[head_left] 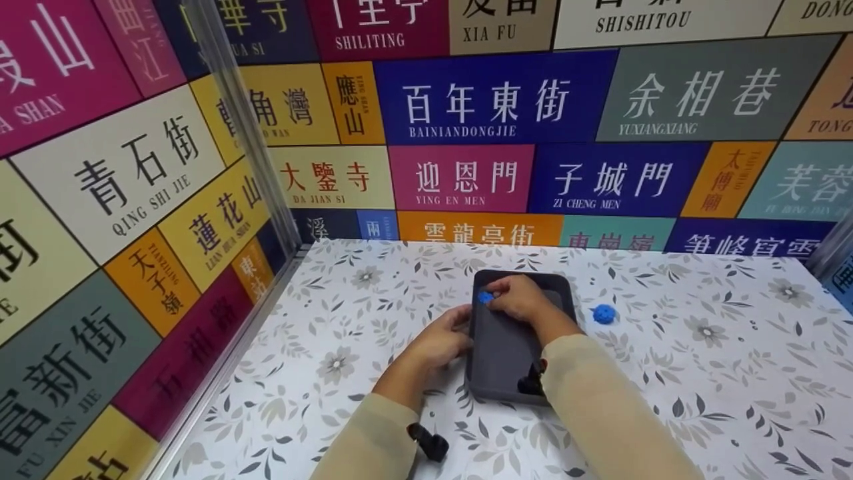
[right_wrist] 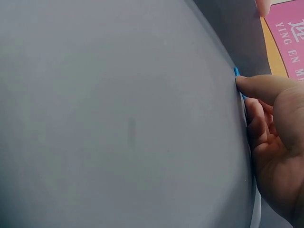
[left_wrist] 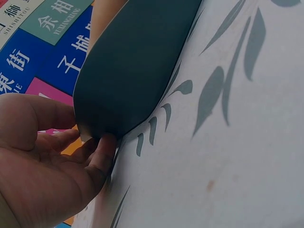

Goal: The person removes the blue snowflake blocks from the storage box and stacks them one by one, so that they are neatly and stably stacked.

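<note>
A dark grey rectangular tray (head_left: 503,363) lies on the patterned table with its long side running away from me. My left hand (head_left: 440,339) holds its left side; in the left wrist view the fingers (left_wrist: 102,154) grip the outer wall near a corner. Inside the far left part of the tray, my right hand (head_left: 518,297) pinches a small blue knobbly piece (head_left: 485,297) between thumb and fingers. Only a sliver of that blue piece (right_wrist: 236,71) shows beside the thumb in the right wrist view. A similar blue knobbly ball (head_left: 604,314) sits on the table, right of the tray.
A white tablecloth (head_left: 706,393) with grey leaves and flowers covers the table. Walls of coloured name panels (head_left: 496,97) stand behind and to the left. A metal corner post (head_left: 253,133) rises at the table's far left. Each wrist wears a small black camera (head_left: 432,443).
</note>
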Demonstrator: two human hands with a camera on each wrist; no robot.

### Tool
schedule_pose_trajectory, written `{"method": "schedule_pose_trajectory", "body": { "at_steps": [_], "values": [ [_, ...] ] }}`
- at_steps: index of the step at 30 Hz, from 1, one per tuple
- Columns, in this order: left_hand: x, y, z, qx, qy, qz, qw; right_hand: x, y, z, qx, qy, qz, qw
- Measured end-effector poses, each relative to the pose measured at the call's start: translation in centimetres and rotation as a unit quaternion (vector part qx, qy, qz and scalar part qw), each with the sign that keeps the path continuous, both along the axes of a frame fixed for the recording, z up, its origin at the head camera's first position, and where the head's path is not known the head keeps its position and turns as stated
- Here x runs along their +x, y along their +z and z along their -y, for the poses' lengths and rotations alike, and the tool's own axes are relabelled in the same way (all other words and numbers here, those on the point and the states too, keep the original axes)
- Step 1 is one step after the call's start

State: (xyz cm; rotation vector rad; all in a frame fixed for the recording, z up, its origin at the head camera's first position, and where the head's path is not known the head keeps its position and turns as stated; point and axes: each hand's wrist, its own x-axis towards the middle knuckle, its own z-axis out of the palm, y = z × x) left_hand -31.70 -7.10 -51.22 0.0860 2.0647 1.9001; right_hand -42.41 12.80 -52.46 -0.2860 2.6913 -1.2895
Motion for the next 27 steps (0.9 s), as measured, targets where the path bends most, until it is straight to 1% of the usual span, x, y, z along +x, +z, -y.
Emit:
{"method": "schedule_pose_trajectory", "body": {
  "at_steps": [7,10,13,17,23,27],
  "values": [
    [0.13,0.13,0.02,0.006,-0.004,-0.005,1.0000,0.08,0.12,0.29,0.028,0.008,-0.004,0.9996],
    [0.21,0.14,0.06,0.008,-0.001,-0.006,1.0000,0.02,-0.06,0.30,0.034,0.006,-0.024,0.9991],
    [0.26,0.04,0.09,0.011,0.004,-0.004,0.9999,-0.03,-0.33,0.16,0.012,0.004,-0.036,0.9993],
    [0.24,-0.09,0.09,0.013,0.009,-0.002,0.9999,-0.01,-0.56,-0.17,-0.023,-0.001,-0.036,0.9991],
    [0.22,-0.03,0.07,0.010,0.008,-0.006,0.9999,0.13,-0.51,-0.48,-0.029,-0.022,-0.030,0.9989],
    [0.18,0.02,0.14,-0.003,0.013,-0.004,0.9999,0.06,-0.49,-0.51,-0.044,-0.034,-0.016,0.9983]
  ]
}}
